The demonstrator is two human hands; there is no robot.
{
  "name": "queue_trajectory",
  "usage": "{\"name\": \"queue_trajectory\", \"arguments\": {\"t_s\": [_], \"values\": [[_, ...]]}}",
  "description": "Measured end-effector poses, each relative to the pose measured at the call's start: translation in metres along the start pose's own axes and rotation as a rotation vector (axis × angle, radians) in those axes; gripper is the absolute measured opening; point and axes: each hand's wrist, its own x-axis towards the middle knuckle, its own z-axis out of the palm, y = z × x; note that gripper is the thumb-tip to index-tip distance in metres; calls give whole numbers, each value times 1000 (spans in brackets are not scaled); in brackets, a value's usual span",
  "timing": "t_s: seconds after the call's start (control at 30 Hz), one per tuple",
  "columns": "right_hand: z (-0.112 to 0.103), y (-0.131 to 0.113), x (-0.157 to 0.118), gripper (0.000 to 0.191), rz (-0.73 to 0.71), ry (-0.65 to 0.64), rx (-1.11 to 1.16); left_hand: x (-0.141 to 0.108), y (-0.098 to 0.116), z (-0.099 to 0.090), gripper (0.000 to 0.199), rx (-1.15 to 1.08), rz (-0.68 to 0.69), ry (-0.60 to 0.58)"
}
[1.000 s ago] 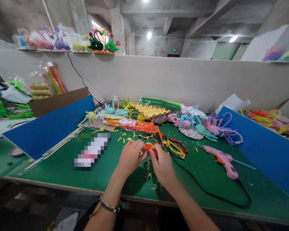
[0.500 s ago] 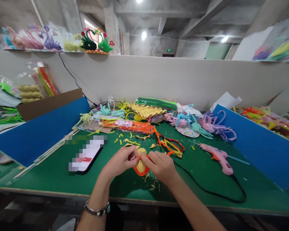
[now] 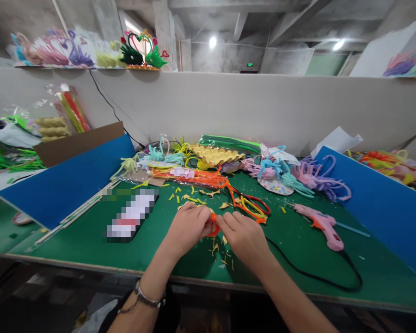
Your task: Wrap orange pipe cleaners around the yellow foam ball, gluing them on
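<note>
Near the front middle of the green table [image 3: 90,231], my left hand [image 3: 190,226] and my right hand [image 3: 242,238] meet around a small orange fuzzy piece [image 3: 214,226]. Fingers of both hands are closed on it and cover most of it. The yellow part of the piece is mostly hidden behind my left hand. Yellow scraps [image 3: 215,249] lie just below my hands. Behind my right hand rest red-handled scissors [image 3: 263,206] among orange and yellow stems.
A pink glue gun [image 3: 321,222] with a black cord lies at right, a phone [image 3: 133,215] at left. Blue boards [image 3: 65,178] flank both sides. Bagged orange stems [image 3: 194,178] and fuzzy craft figures [image 3: 272,171] line the back.
My left hand has turned over the orange piece, so its yellow middle no longer shows. My right hand stays pinched at its edge. The whole view has shifted slightly.
</note>
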Motion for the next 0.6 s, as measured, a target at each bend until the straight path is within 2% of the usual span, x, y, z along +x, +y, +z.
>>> {"name": "queue_trajectory", "arguments": {"t_s": [0.1, 0.2, 0.27, 0.37, 0.43, 0.5, 0.6], "values": [[1, -2, -1, 35, 72, -42, 36, -1, 2, 6, 24, 60, 41, 75], [1, -3, -2, 32, 204, -117, 215, -2, 3, 12, 28, 94, 76, 147], [0, -3, -1, 29, 384, -201, 471, -4, 5, 14, 30, 109, 82, 188], [0, -2, 3, 30, 773, -334, 1080, -5, 8, 14, 32, 127, 85, 251], [2, -2, 4, 34, 935, -399, 1379, -4, 10, 12, 31, 135, 87, 280], [5, -3, 4, 34, 977, -438, 1478, -3, 10, 11, 31, 135, 83, 282], [10, -5, 2, 35, 986, -424, 1469, -3, 7, 9, 29, 99, 44, 224]]}}
